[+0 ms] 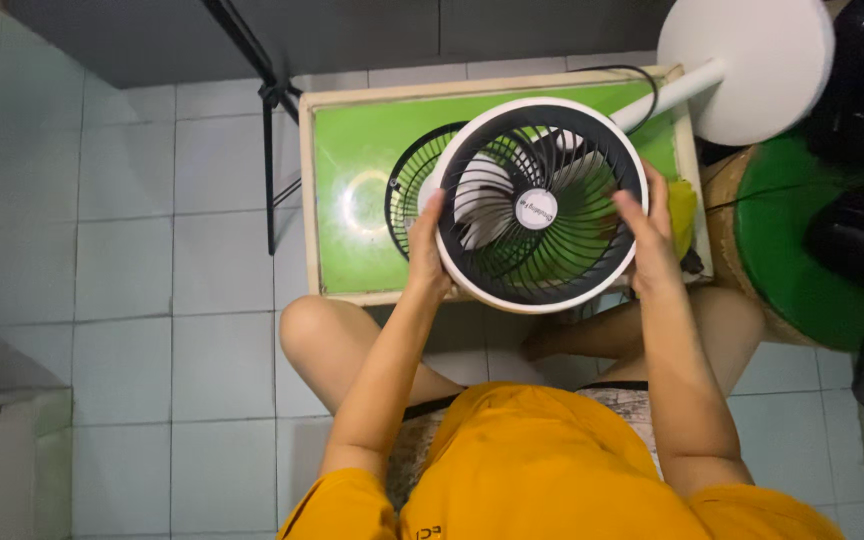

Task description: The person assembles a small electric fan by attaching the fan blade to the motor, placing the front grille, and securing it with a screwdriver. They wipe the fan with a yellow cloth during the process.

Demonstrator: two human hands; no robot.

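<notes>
Two hands grip a round fan head with a white rim and black front grille, held over the green-topped low table. Left hand curls around the rim's left edge; right hand wraps the right edge, fingers spread on the grille. A second black grille lies on the table behind the fan, and the white round base stands beyond the table's far right corner.

The person wears a loose orange-yellow short-sleeved shirt with a small dark marking near its lower front. Under it show patterned light shorts with a dark waistband; forearms, hands and knees are bare, without rings or watch.
</notes>
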